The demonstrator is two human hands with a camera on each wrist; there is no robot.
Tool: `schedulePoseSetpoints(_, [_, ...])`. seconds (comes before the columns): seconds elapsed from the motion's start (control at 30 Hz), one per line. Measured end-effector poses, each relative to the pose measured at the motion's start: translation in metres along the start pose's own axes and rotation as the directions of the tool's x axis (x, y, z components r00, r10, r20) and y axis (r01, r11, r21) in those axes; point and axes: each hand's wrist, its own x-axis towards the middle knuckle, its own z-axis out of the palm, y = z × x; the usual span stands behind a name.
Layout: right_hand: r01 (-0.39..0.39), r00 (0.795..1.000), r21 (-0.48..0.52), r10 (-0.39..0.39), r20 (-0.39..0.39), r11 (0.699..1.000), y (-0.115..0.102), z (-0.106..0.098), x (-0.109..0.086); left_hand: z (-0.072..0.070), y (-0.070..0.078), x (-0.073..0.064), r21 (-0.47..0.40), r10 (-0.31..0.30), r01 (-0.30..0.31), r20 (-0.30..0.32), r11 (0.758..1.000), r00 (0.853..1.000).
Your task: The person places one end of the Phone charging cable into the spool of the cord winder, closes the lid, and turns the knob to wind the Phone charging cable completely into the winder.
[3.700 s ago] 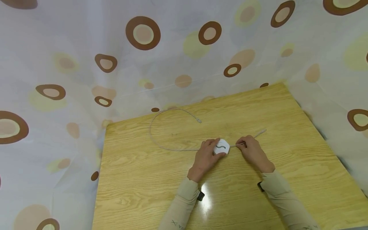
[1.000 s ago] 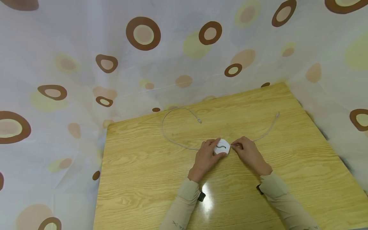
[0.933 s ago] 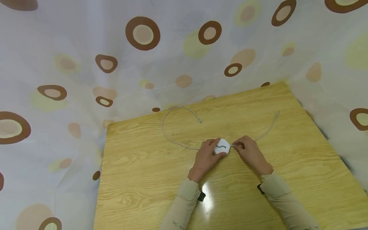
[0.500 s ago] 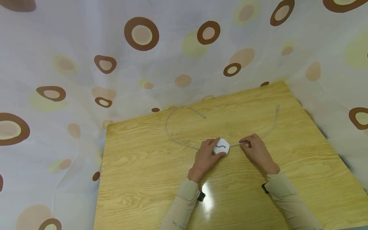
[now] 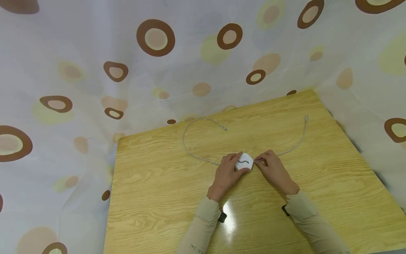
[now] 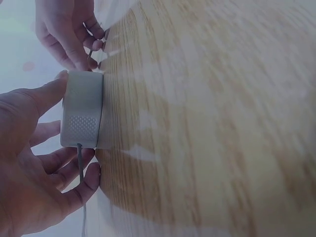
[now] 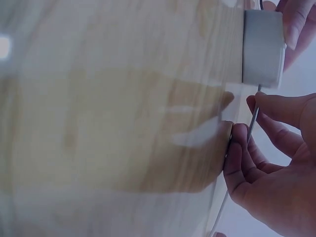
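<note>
Taking the white polygonal cable box (image 5: 245, 164) as the clock's centre in the head view, the left hand (image 5: 226, 173) lies at 8 o'clock, thumb and fingers clamped on the box, which sits on the wood-grain bench (image 5: 165, 204). The right hand (image 5: 275, 173) is just past 3 o'clock, its thumb and fingertips together on the thin pale cable (image 7: 253, 122), close beside the box wall.

One length of cable leaves at 9 o'clock and loops up to a left connector (image 5: 224, 128) at 11 o'clock; the other bends out to a right connector (image 5: 306, 118) at 2 o'clock.

Half a second ago the right hand gripped the cable farther from the box; it is now back near the edge, while both connectors lie much as they did. Against the earliest frame, the left loop has shrunk and the right connector has travelled up and outward. The left hand and box have hardly moved.
</note>
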Motion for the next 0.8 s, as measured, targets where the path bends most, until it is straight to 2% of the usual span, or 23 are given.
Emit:
schedulePoseSetpoints(0.27, [-0.024, 1.000, 0.002, 0.024, 0.010, 1.000, 0.009, -0.011, -0.006, 0.000, 0.000, 0.000, -0.008, 0.004, -0.004, -0.007, 1.000, 1.000])
schedulePoseSetpoints(0.5, [-0.015, 1.000, -0.007, 0.014, -0.022, 1.000, 0.012, -0.018, -0.009, 0.000, 0.000, 0.000, -0.007, 0.000, 0.000, -0.005, 1.000, 1.000])
schedulePoseSetpoints(0.8, [-0.059, 0.998, -0.005, 0.059, -0.012, 0.998, 0.013, -0.026, -0.014, 0.001, -0.001, 0.000, -0.013, -0.002, 0.002, -0.017, 1.000, 1.000])
